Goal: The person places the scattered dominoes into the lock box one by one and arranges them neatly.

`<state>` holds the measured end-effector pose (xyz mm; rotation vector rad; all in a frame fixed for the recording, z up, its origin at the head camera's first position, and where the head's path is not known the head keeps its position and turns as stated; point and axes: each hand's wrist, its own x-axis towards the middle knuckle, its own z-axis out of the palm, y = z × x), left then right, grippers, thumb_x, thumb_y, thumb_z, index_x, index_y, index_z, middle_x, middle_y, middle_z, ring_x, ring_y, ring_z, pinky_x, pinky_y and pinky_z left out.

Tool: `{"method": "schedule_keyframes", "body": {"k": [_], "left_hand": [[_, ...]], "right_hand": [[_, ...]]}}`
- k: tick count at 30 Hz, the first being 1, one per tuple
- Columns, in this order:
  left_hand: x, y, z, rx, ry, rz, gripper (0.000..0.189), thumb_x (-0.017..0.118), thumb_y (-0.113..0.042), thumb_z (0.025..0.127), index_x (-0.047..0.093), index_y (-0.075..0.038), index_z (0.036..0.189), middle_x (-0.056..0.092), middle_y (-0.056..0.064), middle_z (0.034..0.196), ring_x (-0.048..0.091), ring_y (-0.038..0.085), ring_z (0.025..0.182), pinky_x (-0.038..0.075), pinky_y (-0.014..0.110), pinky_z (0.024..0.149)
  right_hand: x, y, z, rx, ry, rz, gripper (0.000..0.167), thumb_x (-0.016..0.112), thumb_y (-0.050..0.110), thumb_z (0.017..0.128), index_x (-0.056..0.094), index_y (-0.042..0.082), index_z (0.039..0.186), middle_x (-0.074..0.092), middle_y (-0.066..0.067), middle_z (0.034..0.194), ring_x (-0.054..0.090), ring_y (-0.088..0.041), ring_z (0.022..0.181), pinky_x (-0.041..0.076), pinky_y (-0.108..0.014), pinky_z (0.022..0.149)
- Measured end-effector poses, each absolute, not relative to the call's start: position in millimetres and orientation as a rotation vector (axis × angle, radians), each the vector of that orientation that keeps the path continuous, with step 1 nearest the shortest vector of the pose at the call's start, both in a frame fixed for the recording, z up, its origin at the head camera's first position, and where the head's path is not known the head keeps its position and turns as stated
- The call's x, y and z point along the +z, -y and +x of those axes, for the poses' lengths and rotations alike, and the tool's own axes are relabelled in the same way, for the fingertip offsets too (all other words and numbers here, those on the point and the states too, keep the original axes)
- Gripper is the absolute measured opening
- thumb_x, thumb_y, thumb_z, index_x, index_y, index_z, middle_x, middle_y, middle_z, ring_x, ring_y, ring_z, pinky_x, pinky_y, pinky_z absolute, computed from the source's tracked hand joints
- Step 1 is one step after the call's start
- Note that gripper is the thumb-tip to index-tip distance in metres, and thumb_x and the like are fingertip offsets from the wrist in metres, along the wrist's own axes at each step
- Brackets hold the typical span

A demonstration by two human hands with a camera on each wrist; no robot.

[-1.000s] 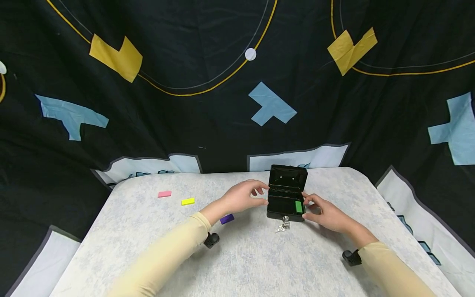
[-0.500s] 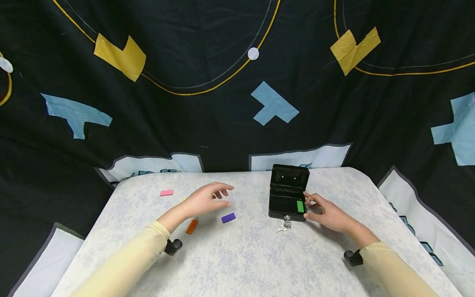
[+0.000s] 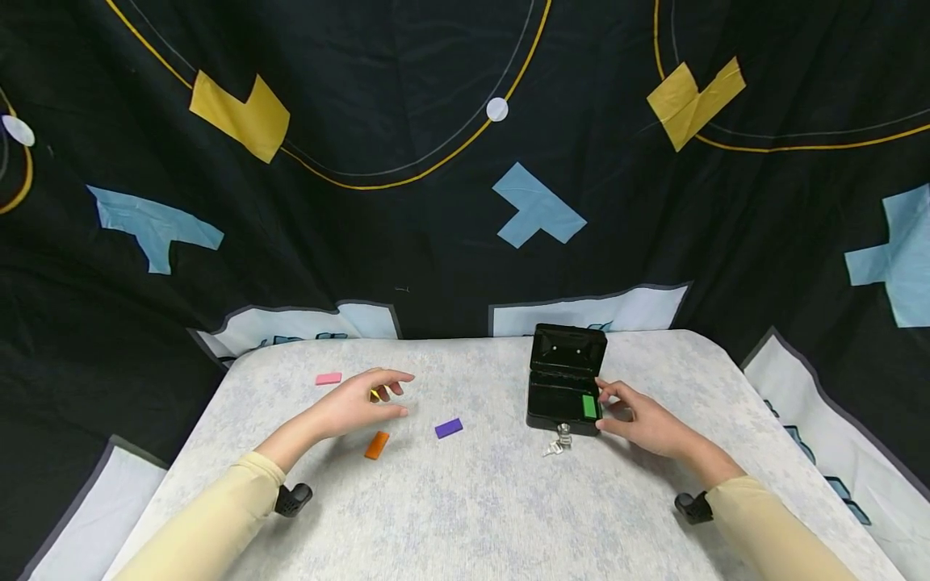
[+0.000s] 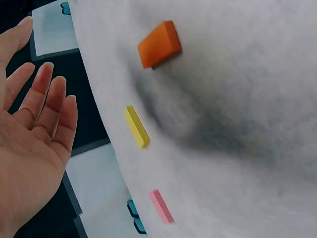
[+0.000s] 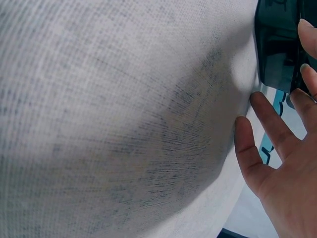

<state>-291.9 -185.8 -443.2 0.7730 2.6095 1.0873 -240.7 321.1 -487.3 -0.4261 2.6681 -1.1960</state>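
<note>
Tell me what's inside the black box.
One green block shows inside the black box, at its right end. Whatever is directly beneath that block is covered and cannot be seen.

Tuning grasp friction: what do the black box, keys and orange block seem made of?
Black box: probably painted metal, maybe plastic; glossy, its side reflects light.
Keys: likely bare metal, silvery and bright.
Orange block: matte, evenly coloured; painted wood or plastic, can't tell.
</note>
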Motion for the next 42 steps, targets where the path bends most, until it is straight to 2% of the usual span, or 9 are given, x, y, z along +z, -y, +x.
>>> {"method": "schedule_keyframes", "body": {"k": [7, 14, 30, 37, 42], "left_hand": [[-449, 203, -289, 1.088, -2.595, 0.758, 0.055, 0.080, -0.032, 0.090, 0.062, -0.017, 0.140, 0.063, 0.002, 0.114, 0.057, 0.021, 0.099, 0.051, 0.036, 0.086], [-453, 214, -288, 1.095, -2.611, 0.737, 0.056, 0.081, -0.031, 0.089, 0.062, -0.015, 0.140, 0.063, 0.012, 0.117, 0.057, 0.021, 0.097, 0.050, 0.031, 0.084], [-460, 228, -286, 1.144, -2.463, 0.715, 0.063, 0.079, -0.024, 0.091, 0.055, -0.005, 0.146, 0.059, 0.018, 0.116, 0.056, 0.026, 0.093, 0.047, 0.028, 0.075], [-468, 231, -286, 1.080, -2.455, 0.688, 0.067, 0.081, -0.025, 0.089, 0.054, -0.003, 0.146, 0.058, 0.016, 0.115, 0.054, 0.024, 0.091, 0.046, 0.027, 0.073], [-475, 234, -284, 1.007, -2.454, 0.710, 0.072, 0.084, -0.028, 0.086, 0.054, -0.003, 0.146, 0.057, 0.011, 0.111, 0.052, 0.024, 0.092, 0.044, 0.027, 0.076]], "right_hand": [[-488, -321, -241, -1.205, -2.661, -0.429, 0.032, 0.068, 0.027, 0.101, 0.048, 0.010, 0.119, 0.026, -0.016, 0.166, 0.057, -0.032, 0.119, 0.047, -0.050, 0.093], [-489, -322, -242, -1.212, -2.667, -0.436, 0.033, 0.069, 0.027, 0.100, 0.049, 0.009, 0.118, 0.027, -0.016, 0.165, 0.058, -0.031, 0.117, 0.048, -0.048, 0.090], [-491, -323, -243, -1.228, -2.665, -0.445, 0.032, 0.070, 0.026, 0.100, 0.049, 0.010, 0.118, 0.028, -0.015, 0.165, 0.057, -0.029, 0.115, 0.047, -0.048, 0.090], [-491, -323, -242, -1.234, -2.664, -0.437, 0.033, 0.070, 0.026, 0.099, 0.049, 0.010, 0.118, 0.028, -0.015, 0.165, 0.057, -0.029, 0.115, 0.047, -0.048, 0.089], [-491, -323, -242, -1.231, -2.662, -0.431, 0.033, 0.070, 0.028, 0.099, 0.049, 0.011, 0.119, 0.027, -0.015, 0.166, 0.057, -0.031, 0.118, 0.047, -0.049, 0.091]]}}
